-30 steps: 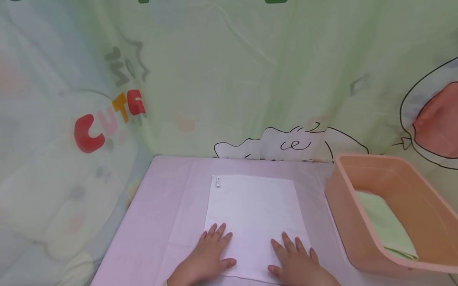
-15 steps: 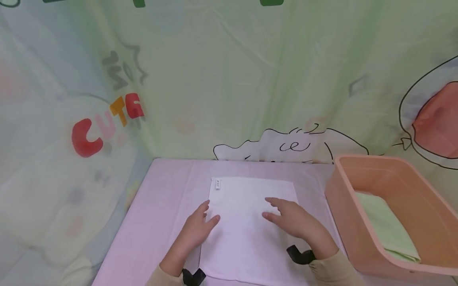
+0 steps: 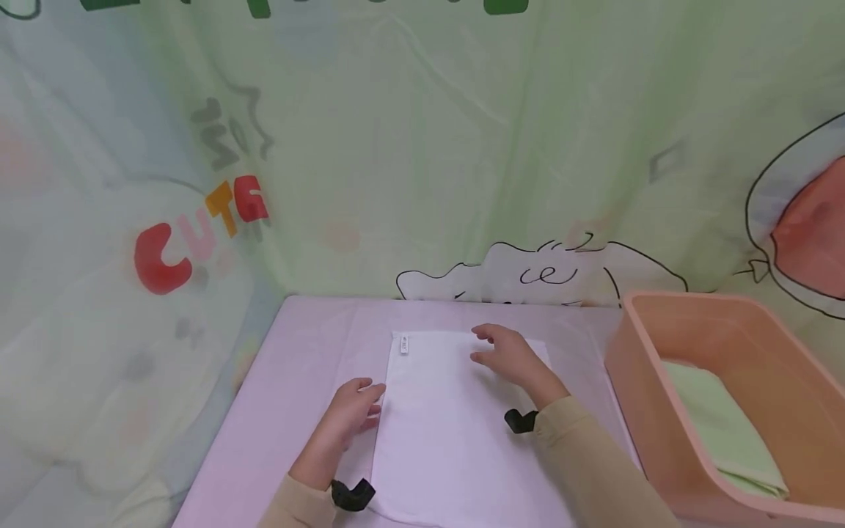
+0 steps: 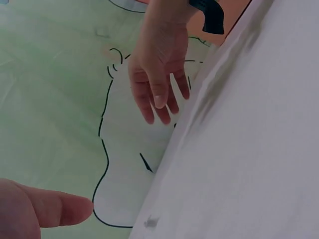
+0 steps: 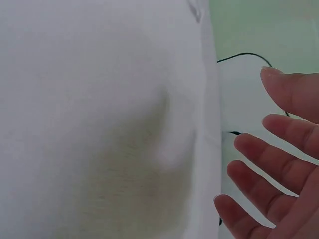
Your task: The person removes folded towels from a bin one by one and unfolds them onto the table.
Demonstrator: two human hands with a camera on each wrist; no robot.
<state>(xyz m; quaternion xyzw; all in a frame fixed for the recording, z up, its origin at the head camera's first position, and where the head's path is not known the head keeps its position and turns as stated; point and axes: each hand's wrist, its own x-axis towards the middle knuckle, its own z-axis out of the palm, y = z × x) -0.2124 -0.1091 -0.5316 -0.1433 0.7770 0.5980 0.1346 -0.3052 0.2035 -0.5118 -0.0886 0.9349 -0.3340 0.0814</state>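
A white cloth (image 3: pixel 455 440) lies flat and spread out, a small label (image 3: pixel 404 345) at its far left corner. My left hand (image 3: pixel 355 411) hovers by the cloth's left edge, fingers loosely bent and holding nothing. Over the far right part of the cloth is my right hand (image 3: pixel 508 356), its fingers relaxed and apart from the fabric, casting a shadow there. The right wrist view shows that hand's fingers (image 5: pixel 269 159) spread and bare. In the left wrist view, only the left thumb (image 4: pixel 60 206) shows of that hand.
A pink-lilac covered table (image 3: pixel 310 367) bears the cloth. To the right stands an orange plastic bin (image 3: pixel 634 389) with a folded light green cloth (image 3: pixel 722 425) inside. Printed curtains (image 3: pixel 396 161) hang behind and at the left.
Both hands have lifted off the cloth, where they lay flat a second ago. My right hand has moved forward to the far right part; the left has shifted to the left edge.
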